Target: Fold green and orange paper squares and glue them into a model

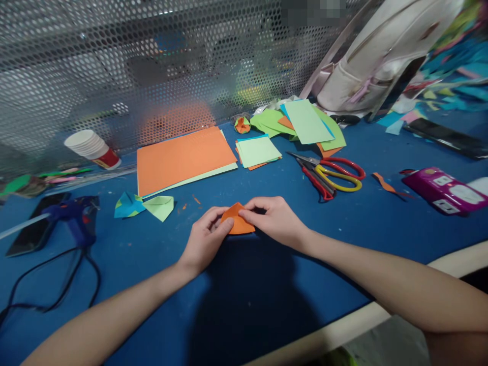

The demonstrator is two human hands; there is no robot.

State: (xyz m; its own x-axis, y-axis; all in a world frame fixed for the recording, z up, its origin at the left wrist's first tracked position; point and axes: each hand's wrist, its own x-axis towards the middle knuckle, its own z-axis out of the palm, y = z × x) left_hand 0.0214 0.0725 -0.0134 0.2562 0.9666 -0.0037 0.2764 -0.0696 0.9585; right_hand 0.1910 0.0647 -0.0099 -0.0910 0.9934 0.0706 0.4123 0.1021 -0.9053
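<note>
A small folded piece of orange paper (241,226) is held just above the blue table, near the middle of the view. My left hand (206,236) grips its left side, the thumb lying on top. On its upper right edge, my right hand (276,218) pinches the paper between thumb and fingers. To the left of my hands lie a folded light green piece (160,207) and a folded blue and green piece (128,205), side by side. Small orange scraps (196,199) are scattered behind my left hand.
Behind my hands are large orange sheets (183,160), small green sheets (261,151) and scissors (339,174). A blue glue gun (78,221) with its cord and stacked cups (93,148) are left. A purple box (444,190), phone (446,136) and backpack (362,66) stand right.
</note>
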